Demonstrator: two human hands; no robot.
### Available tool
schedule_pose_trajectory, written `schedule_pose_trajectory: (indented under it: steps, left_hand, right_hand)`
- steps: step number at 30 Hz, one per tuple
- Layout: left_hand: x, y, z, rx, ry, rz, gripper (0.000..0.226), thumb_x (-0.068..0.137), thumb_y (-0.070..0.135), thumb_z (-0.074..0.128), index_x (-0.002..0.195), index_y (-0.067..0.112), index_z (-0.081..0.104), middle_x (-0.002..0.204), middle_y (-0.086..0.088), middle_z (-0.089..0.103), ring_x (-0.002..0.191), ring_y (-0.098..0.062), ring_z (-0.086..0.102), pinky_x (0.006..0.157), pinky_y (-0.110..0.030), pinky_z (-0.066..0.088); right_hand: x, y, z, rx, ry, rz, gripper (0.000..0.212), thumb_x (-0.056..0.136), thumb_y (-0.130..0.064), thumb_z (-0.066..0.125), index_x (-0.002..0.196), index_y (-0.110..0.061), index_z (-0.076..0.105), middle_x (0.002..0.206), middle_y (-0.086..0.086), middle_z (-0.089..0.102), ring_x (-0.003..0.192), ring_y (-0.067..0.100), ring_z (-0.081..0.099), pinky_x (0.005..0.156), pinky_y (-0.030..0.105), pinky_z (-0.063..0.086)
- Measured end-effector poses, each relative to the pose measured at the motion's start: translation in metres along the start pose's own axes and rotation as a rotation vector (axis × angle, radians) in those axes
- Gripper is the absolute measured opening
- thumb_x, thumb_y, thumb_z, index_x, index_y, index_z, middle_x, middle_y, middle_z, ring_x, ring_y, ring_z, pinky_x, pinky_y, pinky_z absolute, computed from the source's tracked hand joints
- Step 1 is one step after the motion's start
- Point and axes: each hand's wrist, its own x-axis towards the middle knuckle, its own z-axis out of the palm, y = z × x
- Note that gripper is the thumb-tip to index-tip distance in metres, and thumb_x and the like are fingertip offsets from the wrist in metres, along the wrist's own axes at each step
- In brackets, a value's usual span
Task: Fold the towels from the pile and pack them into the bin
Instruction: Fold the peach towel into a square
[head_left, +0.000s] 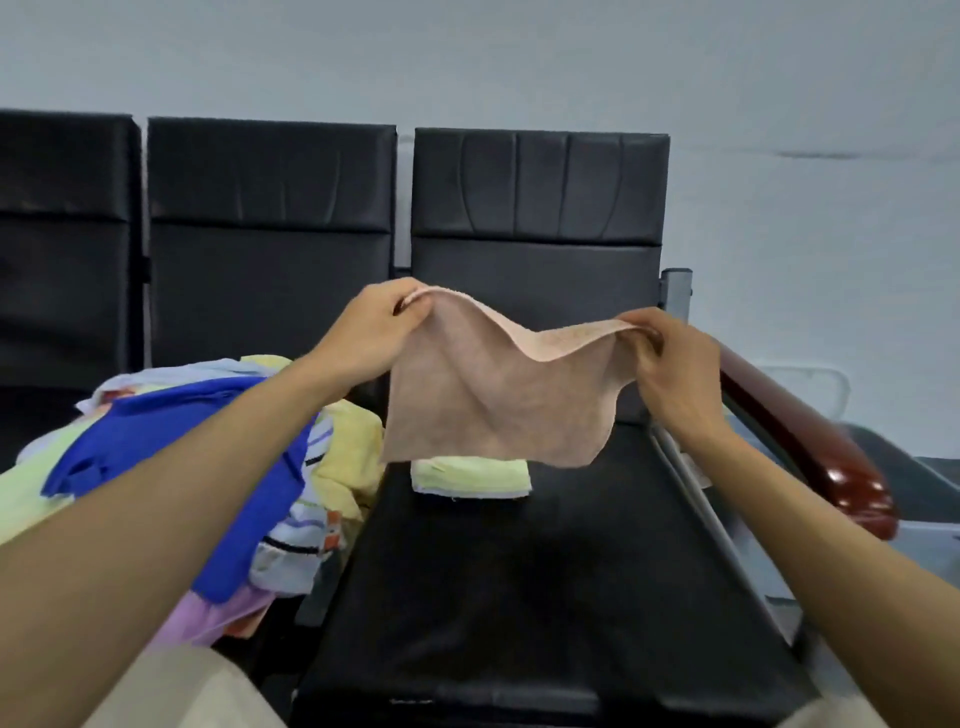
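A: Surface?
B: Black padded bench (519, 597), a row of seats. A glossy reddish armrest (810, 441) is at its right end.
A: Where are the towels?
B: The pile (208, 441) is heaped on the seat to the left (mixed colours: blue, yellow, lilac, striped). The peach-pink towel (493, 395) is held in the air above the right-hand seat. It is spread out, its top edge sags between the two grips, and its lower edge hangs free. Behind it, a folded yellow-green towel (470, 475) lies flat on that seat, its upper part hidden.
A: Hands?
B: The left hand (363, 338) pinches the top left corner. The right hand (675, 364) pinches the top right corner, fingers curled over the edge.
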Motion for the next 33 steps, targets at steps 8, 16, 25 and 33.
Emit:
schedule_pose_trajectory:
  steps: [8,16,25,33]
  left_hand:
    - [-0.064,-0.044,-0.011,0.166,-0.473,-0.161,0.028,0.103,0.024,0.043,0.097,0.005,0.063,0.088,-0.013,0.060,0.079,-0.024,0.052,0.074,-0.031,0.046]
    - [-0.133,-0.086,0.033,0.047,-1.012,-0.470,0.032,0.102,0.018,0.046,0.070,0.017,0.046,0.065,0.007,0.042,0.057,-0.004,0.040,0.055,-0.013,0.037]
    - [-0.101,-0.120,0.064,0.021,-0.699,-0.474,0.018,0.101,0.018,0.046,0.091,0.014,0.060,0.085,-0.001,0.062,0.076,-0.012,0.063,0.057,-0.022,0.053]
    - [-0.089,-0.169,0.118,0.398,-0.607,-0.269,0.024,0.099,0.022,0.048,0.075,0.023,0.054,0.074,0.007,0.056,0.071,-0.010,0.055,0.061,-0.027,0.041]
  right_hand:
    - [-0.033,0.018,-0.038,-0.196,-0.711,-0.199,0.018,0.094,-0.009,0.057,0.097,-0.020,0.072,0.088,-0.013,0.067,0.084,0.007,0.061,0.073,0.016,0.042]
    - [-0.119,0.059,-0.009,-0.287,-1.437,-0.137,0.017,0.093,-0.010,0.058,0.085,-0.022,0.068,0.073,-0.026,0.059,0.071,-0.007,0.056,0.069,0.012,0.041]
    - [-0.091,0.090,0.025,-0.359,-1.208,-0.046,0.012,0.094,-0.025,0.057,0.087,-0.022,0.066,0.088,-0.007,0.066,0.084,0.013,0.060,0.084,0.031,0.046]
    - [-0.103,0.137,0.080,-0.495,-1.214,-0.050,0.021,0.097,-0.030,0.050,0.096,-0.017,0.066,0.095,-0.004,0.060,0.091,0.018,0.056,0.076,0.029,0.042]
